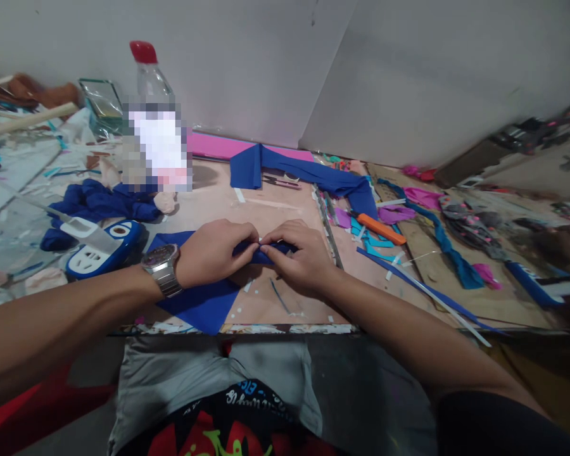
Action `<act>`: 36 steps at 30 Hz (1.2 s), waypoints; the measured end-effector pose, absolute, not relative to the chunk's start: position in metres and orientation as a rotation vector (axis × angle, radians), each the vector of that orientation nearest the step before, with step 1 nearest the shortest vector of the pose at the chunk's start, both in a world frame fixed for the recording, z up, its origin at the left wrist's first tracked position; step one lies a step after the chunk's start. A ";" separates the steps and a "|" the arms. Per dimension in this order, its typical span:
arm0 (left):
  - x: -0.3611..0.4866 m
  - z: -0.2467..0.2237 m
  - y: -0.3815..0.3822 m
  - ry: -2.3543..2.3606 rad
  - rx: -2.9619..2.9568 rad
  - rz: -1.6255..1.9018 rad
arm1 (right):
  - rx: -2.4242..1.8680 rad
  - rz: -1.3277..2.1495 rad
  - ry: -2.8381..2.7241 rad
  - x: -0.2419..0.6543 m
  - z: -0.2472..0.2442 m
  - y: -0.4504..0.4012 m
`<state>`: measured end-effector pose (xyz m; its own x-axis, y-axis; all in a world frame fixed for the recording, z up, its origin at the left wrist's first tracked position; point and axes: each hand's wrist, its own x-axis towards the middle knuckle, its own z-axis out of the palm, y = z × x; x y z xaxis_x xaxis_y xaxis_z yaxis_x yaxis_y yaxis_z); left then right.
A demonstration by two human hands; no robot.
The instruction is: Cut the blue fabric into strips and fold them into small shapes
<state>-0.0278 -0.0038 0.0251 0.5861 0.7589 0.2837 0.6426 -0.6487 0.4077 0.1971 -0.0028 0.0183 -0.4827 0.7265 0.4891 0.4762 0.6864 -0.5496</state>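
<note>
Both hands meet over the table near its front edge, fingertips almost touching. My left hand (217, 251), with a metal watch on its wrist, pinches a folded strip of blue fabric (261, 255). On the other side my right hand (300, 253) grips the same strip between thumb and fingers. A wider blue piece (202, 305) lies under my left hand and wrist, its pointed end near the table edge. Whether it joins the held strip is hidden by my left hand. Another long blue strip (308, 171) lies bent behind the hands.
A red-capped bottle (154, 85) stands at the back left. A blue and white power socket (107, 248) and crumpled blue cloth (105, 201) are on the left. An orange cutter (381, 229), fabric scraps and a teal strip (439, 231) lie right. Someone's blurred hand shows far right.
</note>
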 end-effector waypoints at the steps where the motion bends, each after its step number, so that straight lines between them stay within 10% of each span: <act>1: -0.028 0.025 -0.003 1.159 2.594 0.628 | -0.939 0.470 -2.160 0.197 0.018 -0.003; 36: -0.032 0.025 -0.002 1.128 2.479 0.664 | -1.054 0.682 -2.139 0.200 0.022 -0.002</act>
<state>-0.0318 -0.0024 0.0250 0.5763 0.7702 0.2733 0.6131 -0.6286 0.4785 0.2002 -0.0021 0.0223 -0.4662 0.8245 0.3206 0.4868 0.5417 -0.6852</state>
